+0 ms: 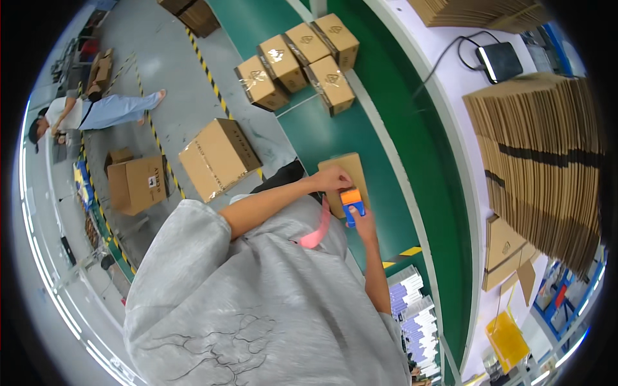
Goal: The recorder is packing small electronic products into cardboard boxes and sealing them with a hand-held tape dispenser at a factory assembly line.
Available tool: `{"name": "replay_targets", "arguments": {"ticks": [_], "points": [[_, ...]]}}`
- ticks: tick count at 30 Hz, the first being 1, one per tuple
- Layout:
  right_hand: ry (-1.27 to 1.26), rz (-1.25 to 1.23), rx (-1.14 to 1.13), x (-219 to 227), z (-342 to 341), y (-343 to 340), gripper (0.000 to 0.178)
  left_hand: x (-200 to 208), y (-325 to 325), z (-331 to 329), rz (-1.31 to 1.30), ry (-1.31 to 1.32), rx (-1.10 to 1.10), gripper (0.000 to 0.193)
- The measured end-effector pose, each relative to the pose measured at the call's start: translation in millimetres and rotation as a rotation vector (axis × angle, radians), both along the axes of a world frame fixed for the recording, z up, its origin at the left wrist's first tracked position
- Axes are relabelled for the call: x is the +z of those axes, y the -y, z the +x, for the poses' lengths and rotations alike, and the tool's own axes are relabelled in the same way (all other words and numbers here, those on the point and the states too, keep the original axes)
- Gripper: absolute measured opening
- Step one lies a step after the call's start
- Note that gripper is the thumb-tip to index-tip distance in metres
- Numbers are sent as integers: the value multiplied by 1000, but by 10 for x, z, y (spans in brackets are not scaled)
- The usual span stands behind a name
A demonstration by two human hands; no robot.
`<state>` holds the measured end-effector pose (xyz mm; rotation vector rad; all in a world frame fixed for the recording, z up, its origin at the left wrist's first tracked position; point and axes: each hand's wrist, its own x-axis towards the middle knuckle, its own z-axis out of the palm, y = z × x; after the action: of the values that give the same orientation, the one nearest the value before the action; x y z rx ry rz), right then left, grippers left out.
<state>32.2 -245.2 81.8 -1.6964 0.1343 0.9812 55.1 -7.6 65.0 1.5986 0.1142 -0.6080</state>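
Observation:
My right hand (363,222) is wrapped round a blue and orange tape dispenser (353,204). The dispenser is at the near side of a flat-topped brown cardboard box (353,168) on the green worktable (309,128). My left hand (333,179) reaches across to the left part of that box, its fingers curled together just beside the dispenser's orange end. Whatever those fingertips pinch, perhaps tape, is too small to make out. Below my left wrist a pink strip (317,233) hangs against my grey shirt.
Several brown boxes (302,61) stand farther along the table. A green belt (444,212) runs to the right, then a white shelf with flattened cardboard (541,148) and a black device (501,62). Cartons (219,159) stand on the floor at left; a person (84,114) is beyond.

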Motion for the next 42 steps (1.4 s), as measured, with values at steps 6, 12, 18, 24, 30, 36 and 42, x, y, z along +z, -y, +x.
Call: {"name": "replay_targets", "arguments": {"ticks": [6,12,18,24,30,36,42], "points": [[20,-41,19,172,103,-138,42,-25,-113,101,23,-49,83,15],[-41,-88,17,253,142,-131,46,-214,-559,267,-233,-361,317,11],[-115,-122,-16,310,284,-350,52,-293,-655,483,22,-299,278,11],[110,-382,79,140,418,-580,70,-300,-559,658,458,-108,160,16],[88,-687,250,-155,443,-686,76,-635,-515,566,686,101,46,9],[124,-604,91,-406,294,-603,65,-665,-344,569,736,19,-45,13],[107,-570,33,-513,313,-550,60,-659,-311,380,772,148,26,18]]}}
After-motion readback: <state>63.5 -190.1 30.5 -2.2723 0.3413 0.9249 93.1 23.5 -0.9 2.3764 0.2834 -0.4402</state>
